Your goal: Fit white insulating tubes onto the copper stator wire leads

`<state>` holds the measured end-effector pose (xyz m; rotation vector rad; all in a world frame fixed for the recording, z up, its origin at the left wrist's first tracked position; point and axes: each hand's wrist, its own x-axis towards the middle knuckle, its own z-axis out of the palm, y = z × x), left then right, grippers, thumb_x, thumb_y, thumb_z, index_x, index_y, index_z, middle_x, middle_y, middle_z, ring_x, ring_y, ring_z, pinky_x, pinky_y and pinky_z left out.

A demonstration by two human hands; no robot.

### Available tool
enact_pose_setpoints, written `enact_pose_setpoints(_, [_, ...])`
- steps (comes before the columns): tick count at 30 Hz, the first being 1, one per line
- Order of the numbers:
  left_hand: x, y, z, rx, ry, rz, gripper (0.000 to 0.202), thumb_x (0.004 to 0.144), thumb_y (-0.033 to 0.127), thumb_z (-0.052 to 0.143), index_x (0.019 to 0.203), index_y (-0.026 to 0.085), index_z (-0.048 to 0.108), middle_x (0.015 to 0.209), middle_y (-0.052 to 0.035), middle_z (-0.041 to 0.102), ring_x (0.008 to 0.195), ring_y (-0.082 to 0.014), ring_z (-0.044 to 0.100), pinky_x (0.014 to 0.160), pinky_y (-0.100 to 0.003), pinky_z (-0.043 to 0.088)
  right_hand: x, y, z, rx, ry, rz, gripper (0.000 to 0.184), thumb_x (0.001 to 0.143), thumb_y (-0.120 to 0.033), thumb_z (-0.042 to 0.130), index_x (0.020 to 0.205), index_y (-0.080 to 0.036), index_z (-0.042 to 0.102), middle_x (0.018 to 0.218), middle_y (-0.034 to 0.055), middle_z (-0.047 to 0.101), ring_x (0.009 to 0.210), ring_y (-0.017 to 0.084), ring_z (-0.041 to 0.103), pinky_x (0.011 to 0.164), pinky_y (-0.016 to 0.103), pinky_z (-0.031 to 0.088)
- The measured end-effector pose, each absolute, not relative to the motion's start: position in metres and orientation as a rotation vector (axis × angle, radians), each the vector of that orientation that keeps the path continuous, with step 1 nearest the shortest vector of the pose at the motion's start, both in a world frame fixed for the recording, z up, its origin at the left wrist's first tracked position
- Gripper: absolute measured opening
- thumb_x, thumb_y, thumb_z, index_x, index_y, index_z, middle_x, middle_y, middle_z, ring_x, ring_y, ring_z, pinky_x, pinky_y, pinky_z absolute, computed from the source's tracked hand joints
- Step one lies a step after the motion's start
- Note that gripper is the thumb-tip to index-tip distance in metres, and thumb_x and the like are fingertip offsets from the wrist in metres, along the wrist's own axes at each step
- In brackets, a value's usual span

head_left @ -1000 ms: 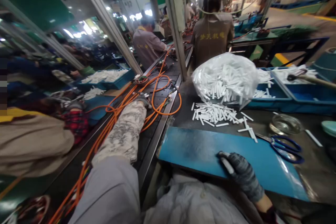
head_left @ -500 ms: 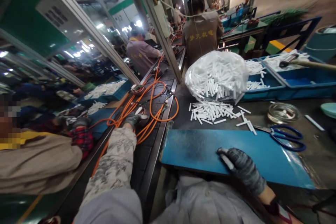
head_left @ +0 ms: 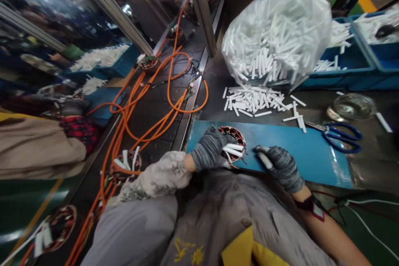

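Observation:
My left hand [head_left: 209,149], in a grey striped glove, grips the left rim of a ring-shaped motor stator [head_left: 240,137] with copper windings. Several short white tubes [head_left: 233,149] stick out of the stator's near side. Beneath it lies a blue mat [head_left: 299,149]. Just to the right, my right hand [head_left: 282,168] wears a similar glove, its fingers curled round what looks like a white tube [head_left: 265,160]. A gap separates this hand from the stator. Beyond the mat spreads a loose heap of white tubes [head_left: 254,100].
A clear bag of tubes [head_left: 277,37] stands behind the heap, beside blue bins [head_left: 346,79]. Scissors [head_left: 343,137] and a glass bowl [head_left: 355,107] lie to the right. Orange cables [head_left: 170,122] and other stators [head_left: 62,226] cover the conveyor at left. A co-worker's sleeve [head_left: 79,131] shows across it.
My left hand has come from the conveyor onto the blue mat, bringing the stator. My right hand stays over the mat, still curled. The view has tipped downward.

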<state>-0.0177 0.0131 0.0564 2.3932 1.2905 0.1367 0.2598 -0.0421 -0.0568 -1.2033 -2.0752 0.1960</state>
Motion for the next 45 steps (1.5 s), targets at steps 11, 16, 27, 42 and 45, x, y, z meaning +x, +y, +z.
enact_pose_setpoints(11, [-0.096,-0.035,0.079,2.061,1.555,0.045,0.062,0.095,0.051,0.065,0.145,0.016,0.057,0.14,-0.0137,0.069,0.127,-0.0342,0.068,0.104,-0.046,0.059,0.24,-0.029,-0.013,-0.821,-2.112,0.357,0.029,0.104,-0.026,0.061,0.131,-0.022,0.068,0.119,0.0104,0.078,0.095,0.021,0.073,0.082,0.035,0.057])
enact_pose_setpoints(16, [-0.093,-0.036,0.101,1.991,1.806,0.288,0.04,0.096,0.058,0.062,0.114,0.025,0.077,0.105,-0.0029,0.082,0.096,-0.0262,0.078,0.088,-0.04,0.063,0.225,-0.016,-0.01,-1.132,-1.763,0.81,0.03,0.106,-0.037,0.055,0.124,-0.026,0.077,0.106,0.0052,0.081,0.092,0.021,0.075,0.085,0.034,0.059])
enact_pose_setpoints(27, [-0.066,0.074,0.074,2.537,1.768,0.105,0.039,0.096,0.052,0.066,0.115,0.02,0.078,0.102,-0.0072,0.081,0.097,-0.0259,0.075,0.089,-0.04,0.058,0.238,-0.027,-0.017,-1.164,-1.401,1.277,0.045,0.097,-0.053,0.067,0.133,-0.027,0.073,0.126,0.003,0.077,0.11,0.023,0.074,0.103,0.037,0.058])
enact_pose_setpoints(42, [-0.002,0.031,0.083,2.735,1.249,-0.161,0.04,0.108,0.041,0.044,0.122,0.02,0.075,0.11,-0.0105,0.075,0.107,-0.0278,0.066,0.098,-0.045,0.045,0.247,0.016,0.009,-0.898,-2.193,0.857,0.047,0.11,-0.051,0.044,0.138,-0.023,0.069,0.104,0.0078,0.078,0.088,0.022,0.067,0.087,0.037,0.052])
enact_pose_setpoints(45, [-0.009,0.028,0.086,2.759,1.191,-0.169,0.044,0.11,0.039,0.037,0.115,0.018,0.076,0.108,-0.0105,0.075,0.103,-0.0266,0.065,0.094,-0.043,0.044,0.238,0.02,0.013,-0.893,-2.312,0.714,0.049,0.108,-0.055,0.045,0.122,-0.02,0.076,0.094,0.0078,0.077,0.082,0.021,0.063,0.081,0.035,0.045])
